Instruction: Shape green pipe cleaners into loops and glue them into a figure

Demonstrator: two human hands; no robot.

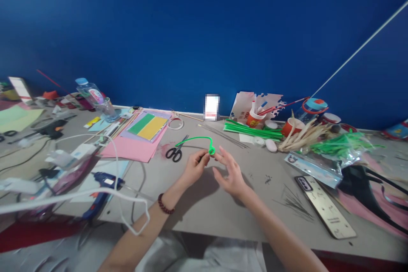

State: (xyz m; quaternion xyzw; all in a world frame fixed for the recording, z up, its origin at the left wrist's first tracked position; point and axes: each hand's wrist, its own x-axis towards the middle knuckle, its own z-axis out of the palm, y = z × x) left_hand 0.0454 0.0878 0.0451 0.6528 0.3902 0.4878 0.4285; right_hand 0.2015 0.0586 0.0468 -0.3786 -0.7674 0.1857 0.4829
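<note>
Pinched between the thumb and forefinger of the left hand (196,166), whose grip is closed on it, a bright green fuzzy strip (211,151) forms a small coil just above the fingertips. From that coil, the strip's loose length rises and then bends away to the left in a long arc, its far end hanging above a pair of black-handled scissors (177,149) on the grey worktop (219,216). The right hand (231,173) has its grip open, thumb and fingers spread, with the fingertips right beside the coil; whether they touch it is hard to tell. Around the left wrist sits a dark red beaded bracelet (165,205).

Left of the scissors, a pink sheet of paper (127,149) lies partly under a flat green-and-yellow sheet (148,126), and nearer the front edge is a blue glue gun (107,180). A white ring-shaped roll of tape (182,125) lies behind the scissors. Beyond the hands, a small upright panel with a bright white face (211,107) stands by the blue wall (191,42). To its right, a bundle of straight bright green strips (250,131) lies in front of an orange-red paper cup (254,120) holding pens. Nearer the right forearm, a few thin dark wires (295,204) are scattered beside a smartphone in a pale patterned case (325,206).
</note>
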